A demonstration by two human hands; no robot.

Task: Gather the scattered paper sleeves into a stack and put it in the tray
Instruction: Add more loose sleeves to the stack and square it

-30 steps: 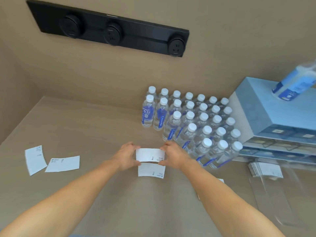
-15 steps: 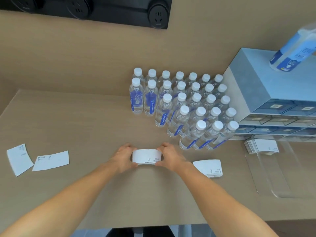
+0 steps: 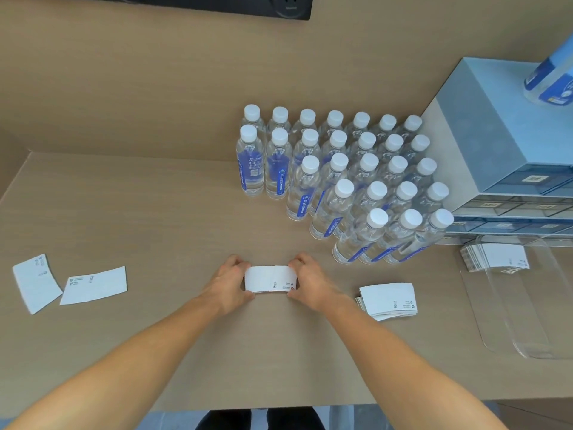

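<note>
A small stack of white paper sleeves lies on the table's middle, squeezed at its ends between my left hand and my right hand. To the right rests another stack of sleeves with nobody touching it. Two loose sleeves lie at the far left: one and a second beside it. The clear plastic tray sits at the right edge, with a sleeve stack in its far end.
Several rows of water bottles stand behind my hands. A grey-blue drawer unit stands at the back right with a bottle lying on top. A black socket strip is on the wall. The table's front edge runs near my elbows.
The upper sleeves came down onto the lower one, forming one stack between my hands. My view tilted down, revealing the stack at the right and the table's front edge.
</note>
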